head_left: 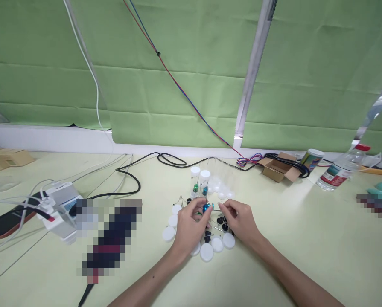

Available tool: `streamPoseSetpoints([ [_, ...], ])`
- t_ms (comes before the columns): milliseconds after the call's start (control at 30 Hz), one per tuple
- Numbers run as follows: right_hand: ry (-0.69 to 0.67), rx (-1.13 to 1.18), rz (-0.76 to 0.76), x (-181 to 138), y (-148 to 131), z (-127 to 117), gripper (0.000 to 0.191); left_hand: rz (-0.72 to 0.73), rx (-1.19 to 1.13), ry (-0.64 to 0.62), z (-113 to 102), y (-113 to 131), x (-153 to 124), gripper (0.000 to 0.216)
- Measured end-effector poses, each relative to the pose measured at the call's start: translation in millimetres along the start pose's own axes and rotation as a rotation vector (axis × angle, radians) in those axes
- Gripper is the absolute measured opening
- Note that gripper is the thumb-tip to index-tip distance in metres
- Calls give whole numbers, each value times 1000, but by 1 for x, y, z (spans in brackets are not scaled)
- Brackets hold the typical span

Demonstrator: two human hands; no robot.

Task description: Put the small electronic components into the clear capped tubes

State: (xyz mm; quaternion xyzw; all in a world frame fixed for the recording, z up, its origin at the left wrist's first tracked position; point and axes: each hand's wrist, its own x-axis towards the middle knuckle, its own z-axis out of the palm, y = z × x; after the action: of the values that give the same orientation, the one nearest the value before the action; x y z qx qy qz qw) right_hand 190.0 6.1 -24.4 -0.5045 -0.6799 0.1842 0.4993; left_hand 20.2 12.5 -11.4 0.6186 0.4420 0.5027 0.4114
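My left hand [190,224] is closed around a small shiny blue piece [206,207] with a thin metal stem rising from it. Just to its right, my right hand [243,218] pinches the end of a thin metal rod [217,209] that reaches toward the blue piece; whether they are joined I cannot tell. Round white caps [206,252] lie in an arc below and beside the hands. Small black parts [225,227] and thin wires lie between them. Behind stand two clear tubes with white lids, one holding a green piece [195,187], the other a blue piece [205,190].
Several clear tubes [221,183] lie behind the hands. A power strip [62,209] with cables and a blurred dark object [110,238] are at left. An opened cardboard box [275,170], a can [312,158] and a water bottle [341,170] stand at right.
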Motion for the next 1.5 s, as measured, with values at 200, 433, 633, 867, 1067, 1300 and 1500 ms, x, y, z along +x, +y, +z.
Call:
streamPoseSetpoints([
  [200,-123,-176,-77,0,1,-2,35,1,-3,-15,1,-1,0,21],
  [433,-194,-349,-143,2,-1,-5,34,-8,48,-14,1,-1,0,21],
  [633,-216,-402,-172,2,2,-4,28,35,65,0,0,0,1,17],
  [867,-246,-512,-195,3,4,-4,25,51,131,41,-1,0,1,17],
  [1067,-247,-589,-210,3,3,-3,28,-9,169,44,-1,4,1,21],
  [1300,-187,-496,-205,1,6,-1,20,6,190,36,-1,6,1,20],
  [1500,-42,-134,-202,-1,-3,-1,21,33,238,20,-2,5,2,18],
])
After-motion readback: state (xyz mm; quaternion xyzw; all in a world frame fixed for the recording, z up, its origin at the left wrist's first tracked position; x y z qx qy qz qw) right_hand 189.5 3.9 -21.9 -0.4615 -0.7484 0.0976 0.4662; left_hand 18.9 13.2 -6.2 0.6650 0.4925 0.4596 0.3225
